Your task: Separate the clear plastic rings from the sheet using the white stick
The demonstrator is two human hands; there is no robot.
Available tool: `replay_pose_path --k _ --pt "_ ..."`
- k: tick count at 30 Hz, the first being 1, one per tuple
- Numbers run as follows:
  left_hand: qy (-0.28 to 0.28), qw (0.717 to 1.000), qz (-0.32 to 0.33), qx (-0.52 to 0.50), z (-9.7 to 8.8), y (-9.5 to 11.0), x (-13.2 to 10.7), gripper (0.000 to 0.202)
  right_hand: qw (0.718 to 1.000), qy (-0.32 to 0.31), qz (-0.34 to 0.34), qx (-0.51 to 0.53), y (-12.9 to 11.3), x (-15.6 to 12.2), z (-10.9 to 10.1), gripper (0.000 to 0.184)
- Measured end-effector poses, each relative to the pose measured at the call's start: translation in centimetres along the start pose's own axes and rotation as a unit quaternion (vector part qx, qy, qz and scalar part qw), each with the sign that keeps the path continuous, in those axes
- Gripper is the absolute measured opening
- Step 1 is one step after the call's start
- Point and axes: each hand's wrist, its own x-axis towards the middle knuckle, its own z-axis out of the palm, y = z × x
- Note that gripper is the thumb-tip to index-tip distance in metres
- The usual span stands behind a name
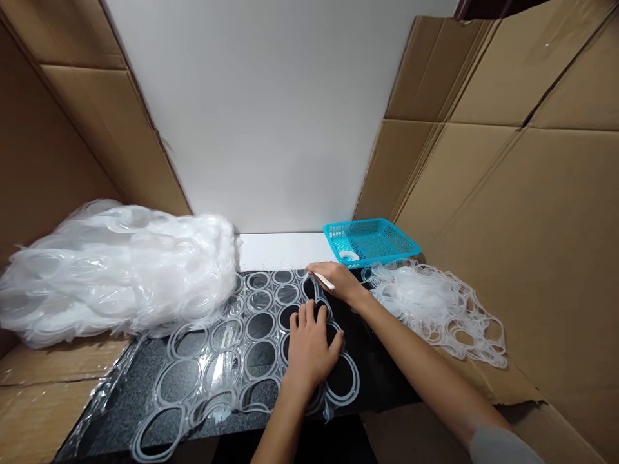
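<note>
Left hand (309, 341): fingers spread on translucent plastic ring sheet (275, 303), speckled black desk (123, 412) beneath. Right hand (339, 281): fingers pinching slim white stick (324, 281).

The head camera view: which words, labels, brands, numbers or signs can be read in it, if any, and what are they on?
None: no readable text shows on the brown cardboard panels, the turquoise plastic mesh basket, the sheet of clear plastic rings, or the slim white stick in the right hand.
</note>
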Motion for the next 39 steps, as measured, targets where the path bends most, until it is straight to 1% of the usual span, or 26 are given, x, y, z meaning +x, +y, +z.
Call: replay_pose_path --k 4,8,10,16,19,22,25,27,29,31,33,35,39 --pt "0.003 1.000 -0.001 0.003 0.1 0.0 0.0 0.051 0.999 0.016 0.033 -0.025 0.0 2.3 -0.3 0.031" --pt "0.004 1.000 -0.001 0.001 0.2 0.0 -0.1 0.050 0.994 0.050 0.092 -0.041 0.4 3.1 0.3 0.032" --pt "0.006 1.000 0.000 0.000 0.2 0.0 -0.2 0.049 0.991 0.055 0.118 -0.039 0.5 3.3 0.8 0.031" --pt "0.019 1.000 0.000 0.001 0.3 -0.1 -0.3 0.048 0.983 0.082 0.159 -0.035 0.8 5.3 1.2 0.032" --pt "0.014 1.000 0.002 0.000 0.3 -0.1 -0.4 0.050 0.984 0.072 0.160 -0.003 0.9 6.1 1.1 0.033" --pt "0.011 1.000 0.004 -0.002 0.2 0.0 -0.5 0.050 0.991 0.032 0.124 0.024 0.8 5.5 0.9 0.028" --pt "0.022 1.000 0.005 -0.004 0.2 0.0 -0.7 0.048 0.993 0.007 0.089 0.071 0.5 3.7 1.0 0.026" --pt "0.028 1.000 0.006 -0.004 0.2 0.0 -0.8 0.046 0.989 0.014 0.091 0.116 0.6 2.4 1.3 0.028" --pt "0.031 0.999 0.008 -0.003 0.4 -0.1 -0.8 0.048 0.979 0.033 0.107 0.170 1.0 1.4 1.7 0.030" --pt "0.032 0.999 0.006 0.000 0.5 -0.2 -0.7 0.055 0.966 0.050 0.124 0.220 1.5 0.8 2.2 0.031" --pt "0.030 1.000 -0.004 0.004 0.6 -0.2 -0.6 0.065 0.958 0.059 0.134 0.245 1.9 0.4 2.3 0.032" --pt "0.024 1.000 -0.019 0.008 0.7 -0.3 -0.6 0.070 0.959 0.060 0.135 0.240 2.1 0.2 2.2 0.032" --pt "0.017 0.999 -0.029 0.011 0.3 -0.3 -0.9 0.070 0.980 0.028 0.109 0.164 1.5 -0.2 1.2 0.029"
